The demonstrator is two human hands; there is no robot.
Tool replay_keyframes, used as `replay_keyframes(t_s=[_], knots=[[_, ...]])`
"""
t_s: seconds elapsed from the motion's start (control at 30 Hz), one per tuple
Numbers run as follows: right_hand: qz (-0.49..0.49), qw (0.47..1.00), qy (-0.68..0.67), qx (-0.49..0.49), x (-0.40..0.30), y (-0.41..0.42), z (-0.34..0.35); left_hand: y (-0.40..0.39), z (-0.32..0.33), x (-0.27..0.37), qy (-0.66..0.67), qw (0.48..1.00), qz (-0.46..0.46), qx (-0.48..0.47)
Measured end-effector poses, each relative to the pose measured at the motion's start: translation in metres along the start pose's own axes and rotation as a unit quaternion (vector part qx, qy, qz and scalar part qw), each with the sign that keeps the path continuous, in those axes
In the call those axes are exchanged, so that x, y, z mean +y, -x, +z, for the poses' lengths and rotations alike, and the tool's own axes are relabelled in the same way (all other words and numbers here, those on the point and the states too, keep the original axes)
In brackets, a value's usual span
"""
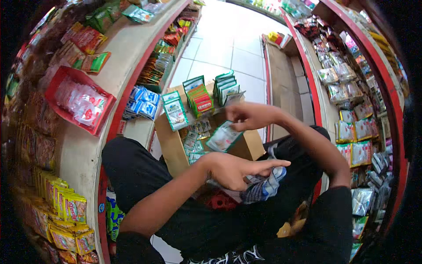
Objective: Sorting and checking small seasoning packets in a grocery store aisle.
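My left hand [229,171] is curled over a blue-and-white checked cloth [263,188], its index finger stretched out to the right. The cloth hangs bunched above my lap. My right hand [252,116], slightly blurred, is over the right side of an open cardboard box [169,142]. Its thumb meets the upper edge of a white-and-green packet [224,137]; whether the fingers grip it is unclear. Inside the box lie several small sachets [191,140]. Green-edged packets [226,87], red-and-green sachets [200,99] and another white-and-green packet [175,112] stand at its far side.
Shelves with red edges [133,74] rise on both sides. On the left are a red tray [80,99] of packets, blue-and-white packets [141,102] and yellow packets [71,203]. Hanging or stacked packets [354,125] fill the right shelf. White floor tiles [217,49] stretch beyond the box.
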State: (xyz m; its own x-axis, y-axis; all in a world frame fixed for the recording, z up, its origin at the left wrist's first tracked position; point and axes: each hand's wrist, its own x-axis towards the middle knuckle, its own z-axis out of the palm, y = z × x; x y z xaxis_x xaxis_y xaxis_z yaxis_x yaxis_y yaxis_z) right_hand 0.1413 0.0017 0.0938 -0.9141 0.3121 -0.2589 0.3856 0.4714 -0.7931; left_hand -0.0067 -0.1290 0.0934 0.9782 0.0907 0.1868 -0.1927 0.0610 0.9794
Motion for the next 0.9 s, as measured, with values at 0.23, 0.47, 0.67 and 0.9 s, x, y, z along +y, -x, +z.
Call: replay_keyframes(t_s=[0.23,0.47,0.67,0.9], knots=[[0.005,0.939,-0.012,0.343,-0.047,0.083,-0.041,-0.004,-0.011,0.008,0.055,0.981,-0.030,0.183],[-0.075,0.777,-0.340,0.525,-0.042,0.080,-0.027,-0.005,-0.057,-0.071,0.282,0.825,0.125,0.473],[-0.004,0.848,-0.207,0.487,-0.052,0.093,-0.023,0.022,-0.012,-0.042,0.376,0.756,0.128,0.520],[-0.026,0.887,-0.037,0.459,-0.052,0.068,-0.006,0.010,-0.025,-0.035,-0.058,0.802,0.094,0.587]])
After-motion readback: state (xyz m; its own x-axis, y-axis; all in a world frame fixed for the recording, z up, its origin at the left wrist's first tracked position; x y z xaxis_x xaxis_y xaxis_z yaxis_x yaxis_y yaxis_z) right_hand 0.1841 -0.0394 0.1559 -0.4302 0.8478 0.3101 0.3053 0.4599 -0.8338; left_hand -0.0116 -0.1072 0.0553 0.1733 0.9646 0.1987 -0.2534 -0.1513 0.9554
